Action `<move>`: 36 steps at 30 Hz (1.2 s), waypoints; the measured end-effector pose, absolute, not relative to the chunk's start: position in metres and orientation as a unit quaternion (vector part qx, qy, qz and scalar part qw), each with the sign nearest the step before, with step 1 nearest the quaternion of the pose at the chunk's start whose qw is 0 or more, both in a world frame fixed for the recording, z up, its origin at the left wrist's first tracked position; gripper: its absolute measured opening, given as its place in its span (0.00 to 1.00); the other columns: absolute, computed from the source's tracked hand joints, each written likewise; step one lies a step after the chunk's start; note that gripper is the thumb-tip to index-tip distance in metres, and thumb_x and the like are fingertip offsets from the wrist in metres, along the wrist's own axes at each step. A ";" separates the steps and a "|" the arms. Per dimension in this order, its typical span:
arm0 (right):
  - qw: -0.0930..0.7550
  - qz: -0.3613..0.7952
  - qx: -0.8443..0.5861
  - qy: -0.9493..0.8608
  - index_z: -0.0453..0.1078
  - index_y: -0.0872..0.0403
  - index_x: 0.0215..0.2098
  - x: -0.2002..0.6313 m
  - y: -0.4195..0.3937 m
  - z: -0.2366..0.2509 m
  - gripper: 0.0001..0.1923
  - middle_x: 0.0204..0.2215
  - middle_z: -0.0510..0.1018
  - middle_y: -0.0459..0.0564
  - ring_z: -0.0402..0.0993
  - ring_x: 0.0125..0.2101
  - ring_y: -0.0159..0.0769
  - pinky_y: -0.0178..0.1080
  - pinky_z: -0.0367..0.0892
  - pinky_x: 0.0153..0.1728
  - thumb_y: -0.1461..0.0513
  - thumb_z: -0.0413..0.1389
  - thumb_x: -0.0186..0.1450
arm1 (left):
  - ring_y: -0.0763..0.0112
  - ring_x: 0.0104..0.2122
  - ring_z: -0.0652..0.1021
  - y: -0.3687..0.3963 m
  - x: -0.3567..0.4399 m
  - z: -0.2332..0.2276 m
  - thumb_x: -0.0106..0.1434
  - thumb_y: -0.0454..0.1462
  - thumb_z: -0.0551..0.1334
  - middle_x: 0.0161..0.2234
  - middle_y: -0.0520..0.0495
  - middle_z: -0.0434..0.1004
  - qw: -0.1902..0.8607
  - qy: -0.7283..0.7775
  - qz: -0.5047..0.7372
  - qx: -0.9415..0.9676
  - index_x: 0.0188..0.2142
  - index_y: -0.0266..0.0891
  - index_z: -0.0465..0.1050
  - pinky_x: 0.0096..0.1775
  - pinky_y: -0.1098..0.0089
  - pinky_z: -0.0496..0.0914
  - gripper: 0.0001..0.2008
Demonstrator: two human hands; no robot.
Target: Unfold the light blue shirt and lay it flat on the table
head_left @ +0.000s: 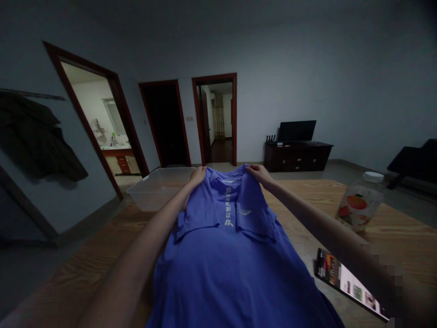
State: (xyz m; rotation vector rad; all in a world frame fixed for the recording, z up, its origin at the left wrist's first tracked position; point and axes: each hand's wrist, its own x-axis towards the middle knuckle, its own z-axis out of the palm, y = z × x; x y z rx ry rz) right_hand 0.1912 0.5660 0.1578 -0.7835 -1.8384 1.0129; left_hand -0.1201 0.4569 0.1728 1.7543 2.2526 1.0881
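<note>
Head view: I see my left hand (198,175) and right hand (259,173) each pinched on the far edge of the blue shirt (225,255), spread lengthwise on the wooden table (403,237); sleeves look folded in, body not yet folded. Clear bin (153,189) beside it.

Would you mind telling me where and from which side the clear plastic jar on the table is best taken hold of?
Probably around the body of the jar, just under its white lid, coming from the near side with the right hand. It stands upright and apart from the blue shirt and the phone, so its sides are free.
</note>
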 end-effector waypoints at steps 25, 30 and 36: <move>0.419 0.416 -0.296 -0.751 0.75 0.56 0.36 0.179 0.566 0.153 0.15 0.33 0.80 0.44 0.78 0.32 0.34 0.39 0.76 0.38 0.53 0.63 0.75 | 0.58 0.51 0.82 0.463 -0.099 0.171 0.75 0.44 0.65 0.52 0.41 0.81 0.020 0.749 0.334 0.572 0.57 0.36 0.75 0.56 0.50 0.76 0.17; 0.426 0.406 -0.306 -0.748 0.74 0.56 0.32 0.186 0.569 0.164 0.16 0.29 0.78 0.43 0.76 0.31 0.34 0.39 0.74 0.38 0.53 0.67 0.71 | 0.61 0.48 0.82 0.456 -0.103 0.194 0.74 0.42 0.67 0.49 0.42 0.82 0.109 0.698 0.358 0.610 0.50 0.34 0.78 0.52 0.55 0.79 0.13; 0.433 0.422 -0.292 -0.741 0.76 0.55 0.31 0.212 0.549 0.191 0.17 0.27 0.81 0.48 0.75 0.34 0.39 0.39 0.71 0.40 0.53 0.74 0.58 | 0.62 0.42 0.83 0.414 -0.104 0.229 0.64 0.39 0.75 0.42 0.44 0.85 0.203 0.621 0.378 0.656 0.44 0.34 0.82 0.51 0.58 0.78 0.13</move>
